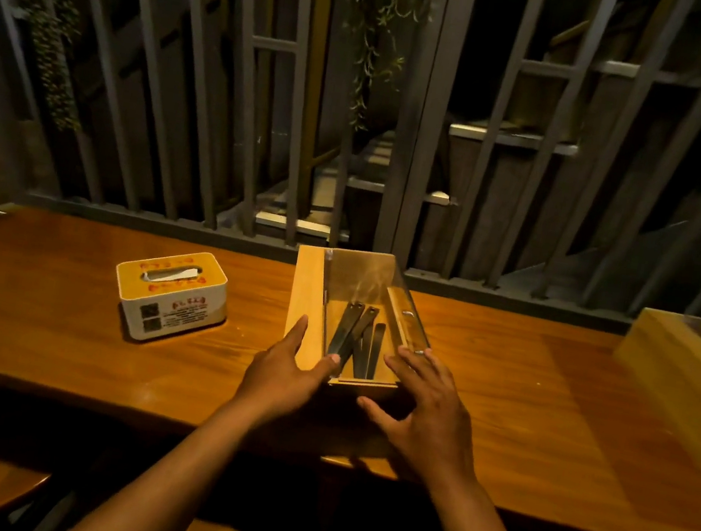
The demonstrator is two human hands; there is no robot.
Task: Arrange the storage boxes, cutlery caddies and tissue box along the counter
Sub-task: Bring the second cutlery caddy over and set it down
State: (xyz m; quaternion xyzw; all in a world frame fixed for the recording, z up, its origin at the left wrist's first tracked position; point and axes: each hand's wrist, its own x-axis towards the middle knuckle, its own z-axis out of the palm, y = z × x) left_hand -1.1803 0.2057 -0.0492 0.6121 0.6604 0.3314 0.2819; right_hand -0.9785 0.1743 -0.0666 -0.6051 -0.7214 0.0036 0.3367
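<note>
Behind the wooden counter (59, 313) stands a dark metal railing (244, 113) with hanging plants (381, 19) on it. On the counter, near the middle, sits a wooden cutlery caddy (305, 299) with a clear cover (364, 285); inside it lie several dark flat cutlery handles (356, 339), leaning together toward the near end. To the left of the caddy, apart from it, stands a white tissue box (171, 295) with a yellow top, and a tissue shows in its slot. At the right edge of the view is another wooden box (678, 373), and its inside cannot be seen. The left hand (287, 374) is spread, with its fingers along the left wall of the caddy and the thumb at the near corner. The right hand (423, 408) is also wide, fingers at the near right corner of the caddy; whether it touches cannot be told. Neither hand closes around anything.
</note>
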